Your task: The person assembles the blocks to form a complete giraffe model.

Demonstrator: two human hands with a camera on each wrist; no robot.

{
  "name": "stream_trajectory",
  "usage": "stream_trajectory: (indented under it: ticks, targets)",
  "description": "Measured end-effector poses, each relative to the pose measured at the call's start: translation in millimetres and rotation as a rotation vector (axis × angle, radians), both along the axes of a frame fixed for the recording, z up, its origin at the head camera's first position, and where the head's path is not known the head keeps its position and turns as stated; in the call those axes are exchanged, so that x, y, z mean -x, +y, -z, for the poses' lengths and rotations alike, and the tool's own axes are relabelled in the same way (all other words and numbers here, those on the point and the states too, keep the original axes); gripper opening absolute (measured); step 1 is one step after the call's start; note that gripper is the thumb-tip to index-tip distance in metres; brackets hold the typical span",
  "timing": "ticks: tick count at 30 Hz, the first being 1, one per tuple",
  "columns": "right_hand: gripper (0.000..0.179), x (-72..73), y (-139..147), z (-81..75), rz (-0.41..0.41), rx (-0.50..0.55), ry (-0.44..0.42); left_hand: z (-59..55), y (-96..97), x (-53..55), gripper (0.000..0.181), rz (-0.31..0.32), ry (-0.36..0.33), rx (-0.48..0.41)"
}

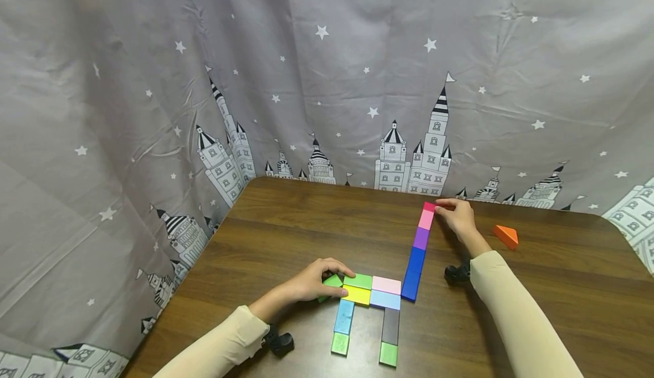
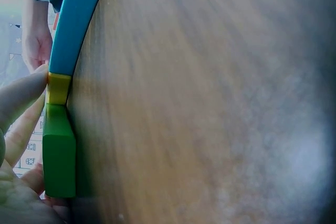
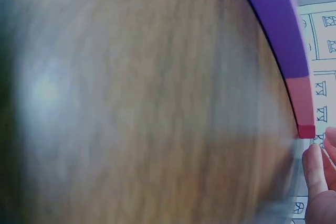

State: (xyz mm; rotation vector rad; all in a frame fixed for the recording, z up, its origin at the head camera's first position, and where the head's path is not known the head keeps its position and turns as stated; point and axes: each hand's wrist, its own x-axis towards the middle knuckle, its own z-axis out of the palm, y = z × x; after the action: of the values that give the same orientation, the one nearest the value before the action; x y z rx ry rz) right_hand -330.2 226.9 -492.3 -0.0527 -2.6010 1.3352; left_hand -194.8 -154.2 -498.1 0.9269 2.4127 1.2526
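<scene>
My left hand [image 1: 313, 280] reaches over a green triangular block [image 1: 333, 281], its thumb at the yellow block [image 1: 356, 295] and a fingertip at the green block [image 1: 359, 281] beside it. In the left wrist view the thumb tip meets the seam between the yellow block [image 2: 59, 88] and a blue block [image 2: 79, 24]. My right hand [image 1: 457, 217] has its fingertips right beside the small red block [image 1: 429, 206] at the far end of a slanting row. Below the red one lie a pink block [image 1: 426, 219], a purple block [image 1: 421, 238] and blue blocks [image 1: 416, 260].
A light pink block [image 1: 386, 285] and a light blue block [image 1: 385, 299] adjoin the green and yellow ones. Two columns extend toward me, ending in green blocks [image 1: 388, 354]. An orange triangular block [image 1: 507, 236] lies apart at right. A grey curtain [image 1: 347, 83] hangs behind the wooden table [image 1: 306, 219].
</scene>
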Motion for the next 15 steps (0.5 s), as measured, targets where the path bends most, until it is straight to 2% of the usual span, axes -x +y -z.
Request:
stream_trajectory:
  ticks: [8, 15]
  targets:
    - [0.032, -9.3, 18.0, -14.4, -0.044, 0.058, 0.084, 2.0, -0.5, 1.4, 0.033, 0.001, -0.002, -0.008]
    - [0.037, -25.1, 41.2, -32.8, -0.075, 0.091, 0.152, 2.1, 0.0, 1.4, 0.033, 0.004, -0.004, -0.011]
